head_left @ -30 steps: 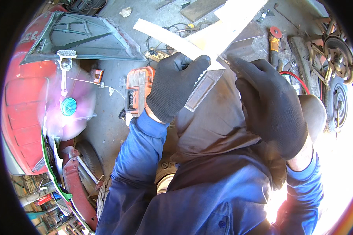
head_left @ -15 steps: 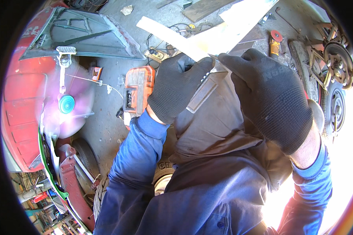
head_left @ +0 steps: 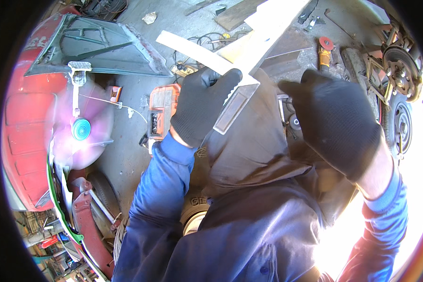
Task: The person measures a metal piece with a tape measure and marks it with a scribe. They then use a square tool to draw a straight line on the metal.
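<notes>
Item: red vehicle panel (head_left: 30, 141), far left.
Item: fan (head_left: 81, 129), blades blurred, blue hub.
Item: orange case (head_left: 164, 105), on the floor, just beside the left wrist.
Item: left hand (head_left: 202, 105), black glove, closed around the metal piece, thumb laid along it near its narrow end.
Item: metal piece (head_left: 256, 47), pale, branching, one strip reaching up-left, a broad part up-right, the narrow channelled end tilted over the trouser leg (head_left: 251, 136). Probably light sheet: stiff along the folded channel, springier in the strip. Toothed edge by the thumb likely sharp; smooth faces may slide under a glove. Best hold: the folded section, clear of the teeth.
Item: angle grinder (head_left: 324, 56), yellow, red disc, on the floor.
Item: right hand (head_left: 338, 122), black glove, apart from the piece, fingers bent; contents, if any, cannot be told.
Item: brake disc (head_left: 400, 70), far right.
</notes>
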`<state>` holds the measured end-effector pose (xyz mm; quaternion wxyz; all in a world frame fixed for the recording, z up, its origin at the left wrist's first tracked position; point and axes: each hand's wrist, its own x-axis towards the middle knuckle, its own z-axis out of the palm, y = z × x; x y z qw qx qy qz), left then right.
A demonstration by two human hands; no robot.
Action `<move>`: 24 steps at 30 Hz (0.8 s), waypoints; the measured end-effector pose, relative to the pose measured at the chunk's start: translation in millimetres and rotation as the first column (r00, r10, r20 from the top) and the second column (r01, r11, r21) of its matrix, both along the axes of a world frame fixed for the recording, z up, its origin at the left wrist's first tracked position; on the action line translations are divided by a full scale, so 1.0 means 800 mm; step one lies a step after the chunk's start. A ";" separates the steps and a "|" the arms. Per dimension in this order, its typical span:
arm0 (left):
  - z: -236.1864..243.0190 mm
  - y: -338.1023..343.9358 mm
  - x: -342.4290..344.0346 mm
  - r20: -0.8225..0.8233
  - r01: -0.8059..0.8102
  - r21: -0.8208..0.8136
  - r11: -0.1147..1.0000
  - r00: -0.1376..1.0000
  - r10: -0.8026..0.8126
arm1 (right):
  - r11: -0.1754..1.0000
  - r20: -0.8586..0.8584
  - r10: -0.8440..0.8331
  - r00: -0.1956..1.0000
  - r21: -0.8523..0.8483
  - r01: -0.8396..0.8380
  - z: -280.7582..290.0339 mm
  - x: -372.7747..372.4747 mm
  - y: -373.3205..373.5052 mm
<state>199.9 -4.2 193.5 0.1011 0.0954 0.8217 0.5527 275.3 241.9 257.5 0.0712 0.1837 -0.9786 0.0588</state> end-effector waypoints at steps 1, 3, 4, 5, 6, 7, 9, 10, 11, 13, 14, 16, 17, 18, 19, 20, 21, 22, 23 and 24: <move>0.000 0.001 0.001 -0.033 -0.011 -0.055 0.998 0.999 0.009 | 0.999 -0.063 -0.023 0.998 -0.040 0.021 0.000 0.001 0.000; 0.005 -0.001 0.006 -0.128 0.005 -0.168 0.986 0.991 -0.027 | 0.984 -0.057 -0.012 0.998 -0.178 0.002 0.000 0.000 -0.001; 0.010 -0.004 0.004 -0.162 0.058 -0.361 0.931 0.979 -0.124 | 0.974 -0.132 0.004 0.991 -0.224 -0.034 -0.002 -0.002 -0.003; 0.009 -0.001 0.003 -0.154 0.089 -0.236 0.968 0.980 -0.128 | 0.976 -0.074 -0.025 0.997 -0.219 0.008 -0.004 -0.005 -0.006; 0.008 0.002 0.004 -0.104 0.062 -0.137 0.989 0.992 -0.076 | 0.977 -0.066 -0.024 0.997 -0.213 0.010 -0.008 -0.009 -0.009; 0.007 0.006 0.005 -0.014 0.023 -0.064 0.998 1.000 -0.024 | 0.978 -0.056 -0.019 0.998 -0.209 0.007 -0.011 -0.012 -0.012; 0.008 0.006 0.006 -0.026 0.033 -0.078 0.996 0.999 -0.035 | 0.971 -0.043 -0.013 0.999 -0.240 0.003 -0.017 -0.016 -0.019; 0.007 0.006 0.007 -0.015 0.038 -0.095 0.995 0.999 -0.040 | 0.968 -0.050 -0.007 0.999 -0.250 -0.005 -0.019 -0.017 -0.023; 0.006 0.007 0.007 -0.028 0.041 -0.064 0.997 0.999 -0.042 | 0.968 -0.046 -0.001 0.999 -0.251 -0.010 -0.020 -0.018 -0.025; 0.003 0.007 0.006 -0.081 0.063 0.015 0.998 0.995 -0.061 | 0.972 -0.069 0.002 0.998 -0.234 -0.018 -0.023 -0.020 -0.030; 0.002 0.007 0.006 -0.055 0.045 -0.023 0.999 0.997 -0.046 | 0.978 -0.057 -0.013 0.998 -0.209 0.001 -0.024 -0.021 -0.032; 0.000 0.007 0.003 -0.053 0.040 -0.070 0.997 0.998 -0.044 | 0.981 -0.085 0.005 0.996 -0.195 -0.021 -0.024 -0.020 -0.031; 0.000 0.007 0.001 -0.068 0.038 -0.101 0.994 0.997 -0.045 | 0.980 -0.125 0.025 0.992 -0.191 -0.049 -0.024 -0.019 -0.029; 0.000 0.006 0.000 -0.079 0.037 -0.133 0.990 0.996 -0.048 | 0.982 -0.080 0.022 0.997 -0.187 -0.036 -0.024 -0.016 -0.024; 0.000 0.006 0.000 -0.060 0.043 -0.189 0.981 0.997 -0.056 | 0.979 -0.067 0.040 0.997 -0.196 -0.053 -0.023 -0.012 -0.016; 0.002 0.003 -0.002 -0.042 0.027 -0.159 0.987 0.999 -0.034 | 0.977 -0.062 0.063 0.996 -0.202 -0.074 -0.021 -0.007 -0.007; 0.003 0.000 -0.002 -0.001 0.016 -0.157 0.987 1.000 -0.016 | 0.992 0.075 0.048 0.996 -0.118 -0.039 -0.020 -0.001 0.003; 0.004 0.000 -0.003 0.028 -0.016 -0.160 0.987 0.999 0.021 | 1.000 0.213 0.008 0.977 -0.029 -0.002 -0.020 0.004 0.013; 0.003 -0.001 -0.004 0.025 -0.002 -0.072 0.997 1.000 0.003 | 0.991 0.388 -0.086 0.918 0.124 0.041 -0.022 0.008 0.021; -0.001 0.001 -0.001 0.009 -0.032 0.017 0.999 0.999 0.032 | 0.994 0.293 -0.104 0.950 -0.012 0.112 -0.026 0.010 0.025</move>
